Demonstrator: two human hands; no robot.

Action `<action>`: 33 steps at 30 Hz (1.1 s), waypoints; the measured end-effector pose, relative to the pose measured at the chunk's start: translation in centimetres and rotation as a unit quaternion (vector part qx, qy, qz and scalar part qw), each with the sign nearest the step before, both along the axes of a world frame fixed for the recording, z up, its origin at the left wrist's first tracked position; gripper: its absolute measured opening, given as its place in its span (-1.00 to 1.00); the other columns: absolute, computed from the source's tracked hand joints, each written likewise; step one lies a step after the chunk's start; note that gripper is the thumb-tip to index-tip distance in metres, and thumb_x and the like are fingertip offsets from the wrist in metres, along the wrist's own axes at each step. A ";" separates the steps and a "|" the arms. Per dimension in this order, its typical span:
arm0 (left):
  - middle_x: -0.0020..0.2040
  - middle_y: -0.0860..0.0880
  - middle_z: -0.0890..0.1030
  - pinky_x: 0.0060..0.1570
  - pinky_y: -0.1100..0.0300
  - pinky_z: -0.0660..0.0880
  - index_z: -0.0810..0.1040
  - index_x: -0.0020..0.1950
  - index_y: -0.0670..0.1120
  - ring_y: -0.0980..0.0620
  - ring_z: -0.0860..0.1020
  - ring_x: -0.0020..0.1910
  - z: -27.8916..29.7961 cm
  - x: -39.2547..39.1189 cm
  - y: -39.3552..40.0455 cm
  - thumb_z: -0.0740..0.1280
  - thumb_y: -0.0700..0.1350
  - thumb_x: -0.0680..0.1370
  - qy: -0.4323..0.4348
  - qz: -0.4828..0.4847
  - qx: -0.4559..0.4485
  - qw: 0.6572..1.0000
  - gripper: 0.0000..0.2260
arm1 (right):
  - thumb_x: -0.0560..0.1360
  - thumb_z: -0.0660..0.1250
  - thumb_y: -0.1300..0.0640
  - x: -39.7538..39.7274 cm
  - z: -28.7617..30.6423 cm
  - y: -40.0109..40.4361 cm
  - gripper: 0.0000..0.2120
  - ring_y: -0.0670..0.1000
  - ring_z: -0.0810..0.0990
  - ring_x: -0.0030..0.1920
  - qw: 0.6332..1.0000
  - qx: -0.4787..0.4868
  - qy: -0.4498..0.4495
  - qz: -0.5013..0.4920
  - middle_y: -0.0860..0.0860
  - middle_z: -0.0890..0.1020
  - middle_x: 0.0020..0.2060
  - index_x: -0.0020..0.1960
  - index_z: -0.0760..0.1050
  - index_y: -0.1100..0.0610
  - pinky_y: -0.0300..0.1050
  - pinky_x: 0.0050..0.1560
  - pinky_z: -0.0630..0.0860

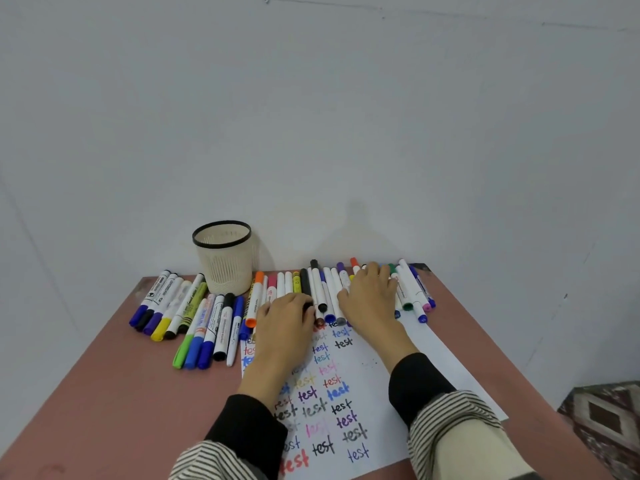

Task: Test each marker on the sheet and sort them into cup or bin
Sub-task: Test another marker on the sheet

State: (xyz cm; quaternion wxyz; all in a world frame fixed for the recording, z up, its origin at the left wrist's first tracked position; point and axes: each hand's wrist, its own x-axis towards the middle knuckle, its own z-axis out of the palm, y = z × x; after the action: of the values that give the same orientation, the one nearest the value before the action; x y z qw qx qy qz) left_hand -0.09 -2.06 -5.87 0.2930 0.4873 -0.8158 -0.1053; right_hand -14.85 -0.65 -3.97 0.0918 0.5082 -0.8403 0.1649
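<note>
Both hands are lying palm-down over the marker row (332, 289) at the far edge of the table (104, 393). Left hand (285, 320) is sitting at the row's 7 o'clock end, fingers curling over a black marker (305, 284), looks like it's gripping the near end. Right hand (369, 296) is resting flat, fingers spread, on the white markers at the row's 3 o'clock side, not pinching anything I can make out. Test sheet (346, 403) is lying under both wrists, at 6 o'clock from the row, covered in coloured "test" scribbles. Mesh cup (223, 258) is standing upright at 11 o'clock from the left hand, well apart from it. Second marker pile (187, 317) is lying at 9 o'clock from the left hand, in front of the cup
</note>
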 end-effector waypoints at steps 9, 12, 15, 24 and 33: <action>0.30 0.01 0.53 0.22 0.20 0.35 0.41 0.40 -0.02 0.06 0.48 0.23 0.4 -0.1 0.2 0.16 -0.04 0.66 0.040 -0.008 0.008 0.999 -0.69 | 0.66 0.10 0.14 -0.7 1.9 1.6 -0.93 -0.08 0.43 -0.36 0.887 -0.274 -0.366 0.065 0.07 0.52 -0.20 0.08 0.31 0.12 -0.34 -0.48 0.32; 0.39 -0.02 0.43 0.25 0.19 0.33 0.33 0.46 -0.05 0.00 0.41 0.35 1.0 -0.1 0.3 0.19 -0.07 0.65 0.108 -0.017 -0.025 0.994 -0.63 | 0.65 0.14 0.17 -1.9 2.3 2.8 -0.85 -0.12 0.31 -0.48 0.818 -0.267 -0.500 0.099 0.04 0.44 -0.36 -0.06 0.43 0.15 -0.32 -0.53 0.23; 0.52 0.02 0.26 0.40 0.07 0.25 0.26 0.51 0.01 0.02 0.26 0.46 1.3 -0.4 0.5 0.21 0.00 0.64 0.087 -0.031 -0.067 0.993 -0.57 | 0.64 0.15 0.22 -2.5 2.4 4.0 -0.78 -0.13 0.21 -0.56 0.772 -0.231 -0.575 0.140 0.03 0.36 -0.47 -0.17 0.44 0.17 -0.31 -0.58 0.14; 0.01 0.10 0.46 -0.04 0.23 0.25 0.40 0.13 0.02 0.10 0.33 -0.08 0.9 -1.1 2.3 0.04 0.06 0.68 -0.039 -0.089 -0.099 0.990 -0.79 | 0.59 0.29 0.09 -1.6 2.3 4.9 -0.80 -0.06 0.51 -0.28 0.608 -0.320 -0.715 0.131 0.00 0.51 -0.32 -0.17 0.46 0.15 -0.18 -0.17 0.48; -0.41 -0.02 0.35 -0.34 0.16 0.22 0.26 -0.30 -0.07 0.03 0.31 -0.41 0.7 -2.1 3.8 0.01 0.22 0.64 -0.041 -0.210 0.015 0.977 -0.55 | 0.65 0.16 0.11 -1.7 3.5 5.5 -0.53 -0.11 0.11 -0.61 0.418 -0.336 -0.833 0.138 -0.07 0.15 -0.61 -0.42 0.14 0.07 -0.26 -0.57 0.19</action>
State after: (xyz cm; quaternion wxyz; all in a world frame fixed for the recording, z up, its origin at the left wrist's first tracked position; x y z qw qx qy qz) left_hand -2.17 1.70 -5.14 0.2230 0.3134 -0.9098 -0.1563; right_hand -16.57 4.81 -0.51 -0.5136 0.1604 -0.3020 0.7870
